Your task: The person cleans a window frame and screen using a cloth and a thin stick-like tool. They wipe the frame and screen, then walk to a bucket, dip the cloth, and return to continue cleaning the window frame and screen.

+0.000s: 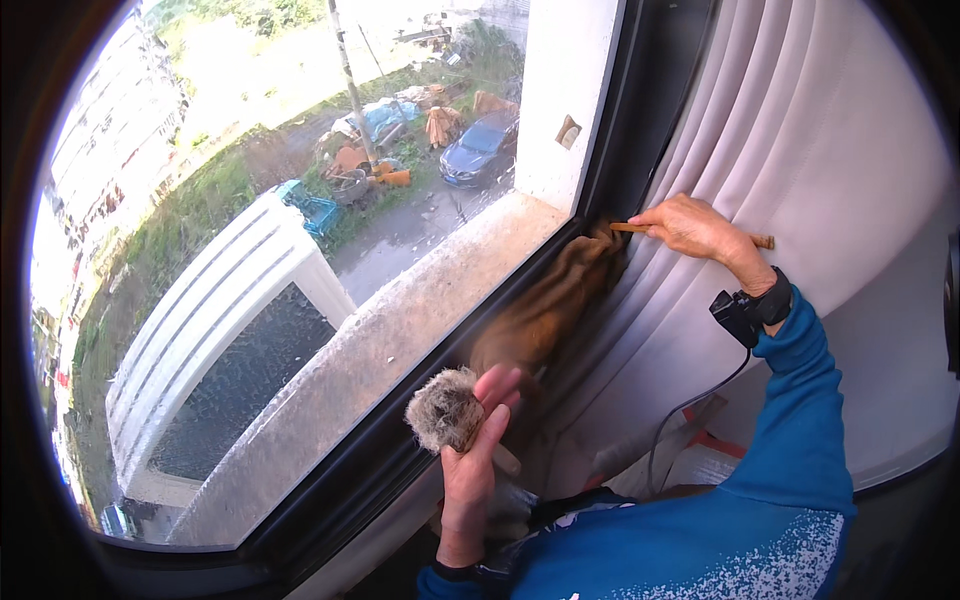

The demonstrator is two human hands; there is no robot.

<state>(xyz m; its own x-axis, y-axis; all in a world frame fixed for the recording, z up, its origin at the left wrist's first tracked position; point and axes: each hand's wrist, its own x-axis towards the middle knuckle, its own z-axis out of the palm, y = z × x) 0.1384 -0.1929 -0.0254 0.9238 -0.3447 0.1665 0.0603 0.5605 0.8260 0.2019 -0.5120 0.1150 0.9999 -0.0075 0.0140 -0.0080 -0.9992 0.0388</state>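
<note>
At the inner corner of the window frame, my right hand [686,225] grips a thin wooden handle [630,227]; its far end is hard to make out against a brown cloth [536,322]. The cloth lies bunched along the dark window frame [360,450]. My left hand [480,427] is lower down, holding a round, fuzzy grey-beige brush or tuft [445,411] between thumb and fingers, close to the glass. Its fingers are slightly blurred. What part of the brush lies behind the hand is hidden.
A pale pleated curtain [795,135] hangs to the right of the frame. Beyond the glass are a concrete ledge [450,270], a white curved structure [225,330] and a parked blue car [478,150]. A black cable [660,427] runs down from a device on my right wrist.
</note>
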